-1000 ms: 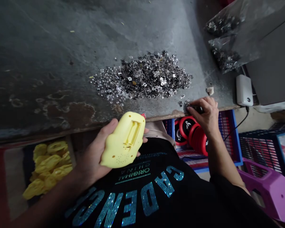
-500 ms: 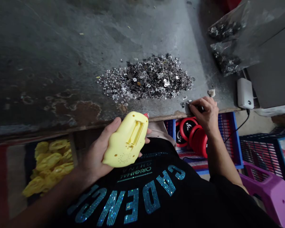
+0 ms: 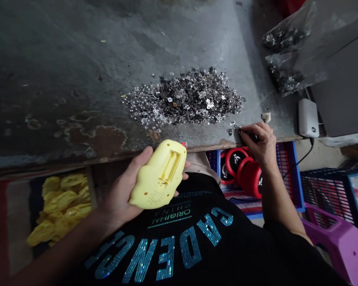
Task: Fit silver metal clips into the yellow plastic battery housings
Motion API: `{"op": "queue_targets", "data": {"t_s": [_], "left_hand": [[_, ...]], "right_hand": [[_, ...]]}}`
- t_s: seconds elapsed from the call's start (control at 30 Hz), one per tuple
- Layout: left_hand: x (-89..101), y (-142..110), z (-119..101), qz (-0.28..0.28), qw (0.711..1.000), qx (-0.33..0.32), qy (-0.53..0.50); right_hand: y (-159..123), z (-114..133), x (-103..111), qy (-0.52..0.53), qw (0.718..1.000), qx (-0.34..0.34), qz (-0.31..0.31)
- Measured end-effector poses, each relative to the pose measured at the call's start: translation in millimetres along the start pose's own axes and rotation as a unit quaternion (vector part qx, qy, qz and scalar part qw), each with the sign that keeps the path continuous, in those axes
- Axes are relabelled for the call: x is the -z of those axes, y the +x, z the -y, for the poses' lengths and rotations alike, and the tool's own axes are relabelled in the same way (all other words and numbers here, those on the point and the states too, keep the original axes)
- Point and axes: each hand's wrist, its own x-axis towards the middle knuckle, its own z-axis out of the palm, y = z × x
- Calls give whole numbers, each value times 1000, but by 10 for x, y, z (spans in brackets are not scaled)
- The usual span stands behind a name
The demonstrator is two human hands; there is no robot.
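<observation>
- Left hand (image 3: 123,190) clamped round yellow plastic housing (image 3: 151,182), thumb along one side, fingertips showing past the other; back face up, battery compartment (image 3: 170,166) open to view, held just in front of workbench (image 3: 179,35).
- Right hand (image 3: 263,143) at the bench edge, thumb and forefinger drawn close beside loose metal contacts (image 3: 230,131); cannot tell whether a piece sits between the tips.
- Handling, my judgement: contacts are thin and tiny, so a light tip pinch, one at a time, should suit; forearm steady, housing level, compartment unblocked by the left thumb.
- Heap of stamped metal pieces (image 3: 193,99) beyond the hands, tangled-looking; separate pieces near the edge seem easier to grasp.
- White lump (image 3: 266,116) just past the right knuckles, could get knocked.
- Right: white box with cable (image 3: 308,118), clear bags (image 3: 286,73) of metal parts.
- Below: blue crate (image 3: 300,190) with red discs (image 3: 249,176), purple stool (image 3: 343,242); yellow parts (image 3: 61,204) lower left.
</observation>
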Motion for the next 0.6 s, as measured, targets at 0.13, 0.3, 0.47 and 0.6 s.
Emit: {"op": "queue_targets", "data": {"t_s": [0.13,0.3,0.47,0.6], "left_hand": [[-10,14,4,4,1000,8,1],[-59,4,8,-9,1000,3,9],[-137,-7,-5,-9,1000,13,1],[-261,-33,18,47,997,34,-41]], "right_hand": [[-22,-37,9,20,1000,-11,-13],[27,-45,-28,28,999,-13,-17],[61,-90,15,45,999,-1,-17],[11,137,121,98,993,39,-50]]}}
